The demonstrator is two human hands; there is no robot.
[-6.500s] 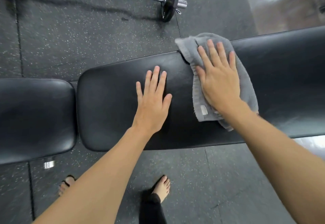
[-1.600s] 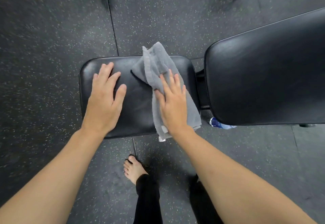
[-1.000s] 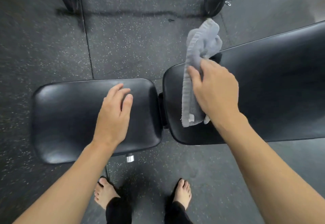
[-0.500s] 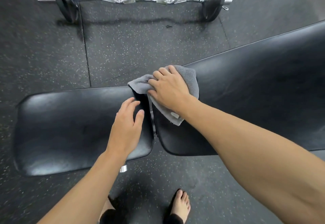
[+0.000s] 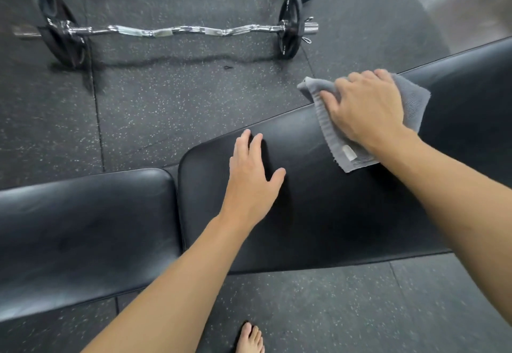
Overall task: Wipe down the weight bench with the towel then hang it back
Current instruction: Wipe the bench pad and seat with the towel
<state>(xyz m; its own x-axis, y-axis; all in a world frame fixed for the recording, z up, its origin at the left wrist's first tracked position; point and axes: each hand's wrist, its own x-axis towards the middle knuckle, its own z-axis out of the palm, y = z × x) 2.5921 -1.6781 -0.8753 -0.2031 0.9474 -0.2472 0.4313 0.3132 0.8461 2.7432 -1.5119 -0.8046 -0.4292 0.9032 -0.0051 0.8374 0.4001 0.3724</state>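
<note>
A: What is the right hand [image 5: 368, 111] doing?

B: It is lying flat on the grey towel [image 5: 412, 100] and pressing it against the long back pad [image 5: 318, 214] of the worktop. The grip is spread, with the fingers curling a little over the far edge of the pad. It is not pinching the cloth; it is only pushing it down with the palm.

A: And where is the towel sitting?

B: It is lying under the right palm. One corner is sticking out past the fingertips, over the far edge, and the end with the small white label [image 5: 349, 153] is showing just beside the wrist.

A: What about the left hand [image 5: 253, 183]?

B: It is resting on the same pad, on the thumb side of the right grip and apart from the towel. Its grip is also spread, with the palm down, and it is holding nothing.

A: What is lying beyond the hands?

B: A curl bar [image 5: 166, 31] with black plates is lying on the speckled rubber floor [image 5: 180, 103], well beyond the fingertips. The seat pad [image 5: 83, 228] is sitting just beside the left forearm. A bare foot [image 5: 250, 338] is standing on the floor below the worktop.
</note>
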